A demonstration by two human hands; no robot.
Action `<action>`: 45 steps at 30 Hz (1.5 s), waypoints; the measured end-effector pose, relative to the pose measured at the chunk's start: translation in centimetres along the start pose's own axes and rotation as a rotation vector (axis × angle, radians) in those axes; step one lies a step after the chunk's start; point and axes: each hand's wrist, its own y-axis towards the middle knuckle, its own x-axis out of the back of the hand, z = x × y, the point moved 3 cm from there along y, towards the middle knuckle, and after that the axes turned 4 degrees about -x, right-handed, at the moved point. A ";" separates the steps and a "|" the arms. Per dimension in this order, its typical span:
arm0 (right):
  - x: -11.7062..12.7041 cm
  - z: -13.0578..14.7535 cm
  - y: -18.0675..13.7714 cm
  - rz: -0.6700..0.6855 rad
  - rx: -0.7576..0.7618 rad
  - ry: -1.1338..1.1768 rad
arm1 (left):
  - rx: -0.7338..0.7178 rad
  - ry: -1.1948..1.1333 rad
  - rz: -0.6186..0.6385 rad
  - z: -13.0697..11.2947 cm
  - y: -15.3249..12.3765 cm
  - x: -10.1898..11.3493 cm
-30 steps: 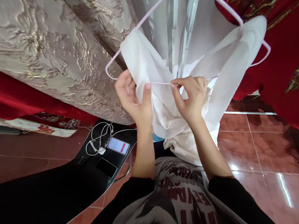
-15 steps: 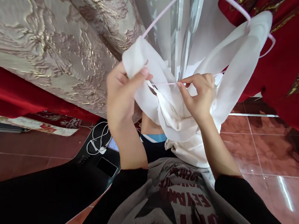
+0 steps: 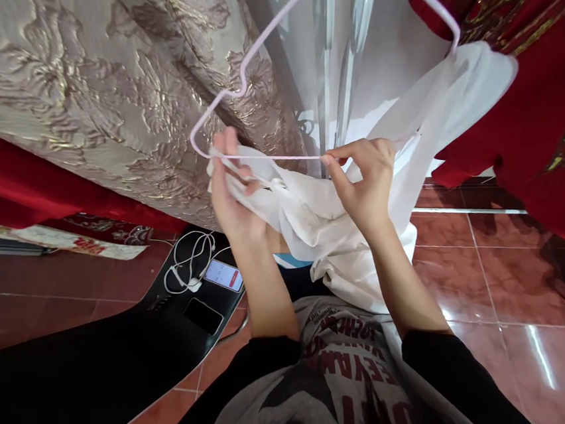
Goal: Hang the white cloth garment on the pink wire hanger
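Note:
A pale pink clothes hanger spans the space above my lap. My right hand pinches its thin lower bar between thumb and fingertips. On the right, a white garment still drapes over one end of the hanger; the rest bunches down toward my lap. The hanger's left end is bare. Just beneath that bare corner, my left hand has the garment's edge among its bent fingers, somewhat smeared by motion. Cloth partly covers those fingers.
Embossed beige-gold fabric hangs on the left, with red cloth on the right. A black chair at lower left bears two phones, one lit phone, and a white cable. Red floor tiles lie below.
The garment's left side has come off the hanger's end, baring its notched corner. My left hand has moved down with the cloth; my right hand keeps its pinch on the bar.

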 end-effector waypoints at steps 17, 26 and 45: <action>9.1 -7.6 2.5 -0.434 -0.084 0.401 | 0.023 -0.074 0.104 2.3 -2.0 -4.2; 4.0 -8.9 1.4 -0.293 -0.138 0.244 | -0.020 -0.096 0.208 2.5 -1.6 -3.6; 3.7 -16.2 3.9 -0.367 -0.287 0.372 | 0.059 -0.066 0.128 1.8 -1.7 -3.8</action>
